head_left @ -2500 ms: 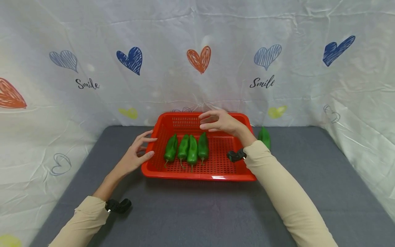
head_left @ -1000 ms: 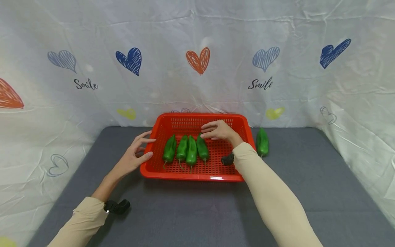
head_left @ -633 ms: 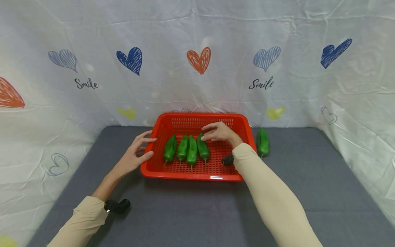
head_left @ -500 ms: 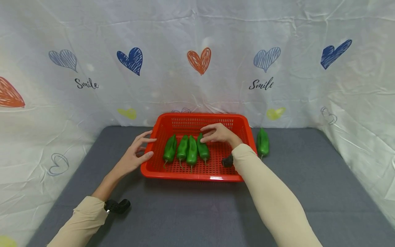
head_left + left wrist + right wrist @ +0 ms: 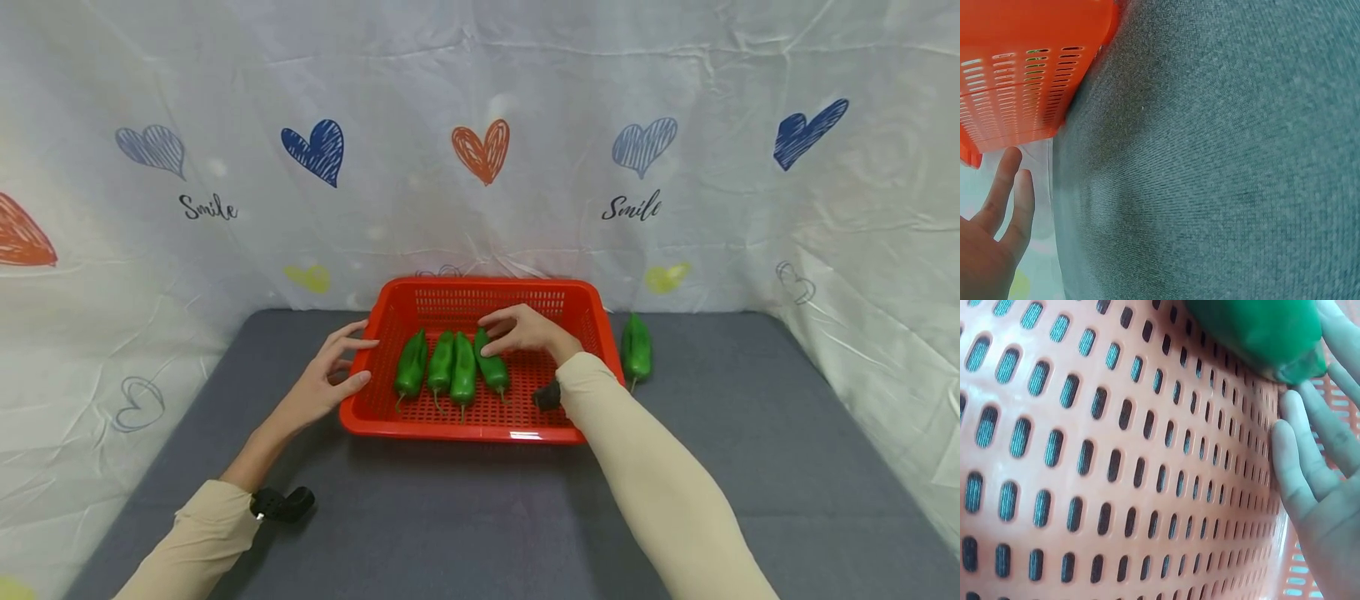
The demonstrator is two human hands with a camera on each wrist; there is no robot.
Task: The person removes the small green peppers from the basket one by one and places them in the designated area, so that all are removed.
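Observation:
A red plastic basket [image 5: 457,432] holds several green peppers in a row, among them a pepper [image 5: 463,367] with its stem toward me. My right hand [image 5: 525,330] reaches into the basket and pinches the tip end of the rightmost pepper [image 5: 492,371], which lies tilted on the basket floor. In the right wrist view, fingertips [image 5: 1294,425] lie beside that pepper's tip [image 5: 1272,337]. My left hand [image 5: 324,379] has its fingers spread at the basket's left rim. From the left wrist view, these fingers [image 5: 1019,212] are near the basket's outer wall [image 5: 1029,87].
Another green pepper [image 5: 637,350] lies on the grey cloth [image 5: 480,525] just right of the basket. A white curtain [image 5: 405,83] printed with hearts hangs behind the table and at its sides.
My right hand came down from above the basket to the rightmost pepper, then shifted slightly left. That pepper turned from nearly straight to tilted, its tip moving left. My left hand stayed at the rim.

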